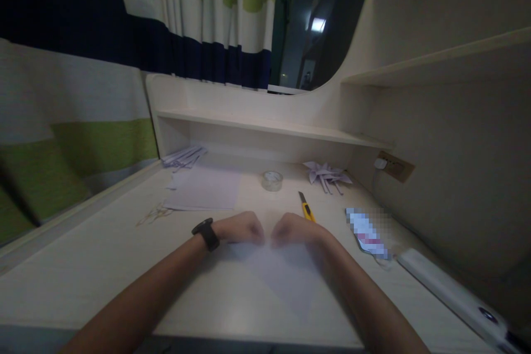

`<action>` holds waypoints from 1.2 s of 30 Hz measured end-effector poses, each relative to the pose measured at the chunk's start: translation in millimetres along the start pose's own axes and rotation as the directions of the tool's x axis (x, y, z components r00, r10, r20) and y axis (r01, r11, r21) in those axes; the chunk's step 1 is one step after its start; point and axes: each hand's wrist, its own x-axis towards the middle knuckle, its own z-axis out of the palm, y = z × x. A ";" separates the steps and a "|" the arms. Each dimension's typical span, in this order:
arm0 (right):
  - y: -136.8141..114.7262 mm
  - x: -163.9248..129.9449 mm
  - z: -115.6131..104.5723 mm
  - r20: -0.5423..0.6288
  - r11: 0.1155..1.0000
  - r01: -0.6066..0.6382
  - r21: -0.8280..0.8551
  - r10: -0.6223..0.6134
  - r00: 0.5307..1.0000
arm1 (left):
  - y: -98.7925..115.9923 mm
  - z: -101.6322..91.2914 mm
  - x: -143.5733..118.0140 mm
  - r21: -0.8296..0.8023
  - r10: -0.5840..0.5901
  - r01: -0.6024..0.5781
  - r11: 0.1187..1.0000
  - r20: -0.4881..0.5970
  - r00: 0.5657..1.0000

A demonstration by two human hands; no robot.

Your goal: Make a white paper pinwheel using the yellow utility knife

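Sheet of paper: lies flat on the desk right in front of the person, its far edge under both hands, one corner pointing back toward the near edge of the desk; pale on pale, so its outline is hard to follow.
Left hand: curled down onto the far edge of the sheet, fingers bent and pressing or pinching the paper; a black watch sits on the wrist.
Right hand: mirrors the left, just beside it, fingers tucked onto the same edge; the two seem set close together to hold one fold line steady, to my eye.
Fingertips: hidden under the knuckles and blurred, so the exact pinch cannot be made out.
Yellow utility knife: lies just beyond the right hand, apart from it.
Tape roll: clear, farther back, near the middle of the desk.
Stack of sheets: back left, kept clear of the working spot.
Folded paper pinwheels: back right, under the shelf.
Thin folded strips: back left corner.
Blurred packet: right of the hands, pixelated, unreadable.
White long object: at the right edge, partly cut off.
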 end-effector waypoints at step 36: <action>16.0 -9.2 -27.8 -0.217 0.991 -0.118 0.055 0.127 0.968 | -21.6 -65.1 -27.6 -0.256 -0.317 0.271 0.928 -0.157 0.935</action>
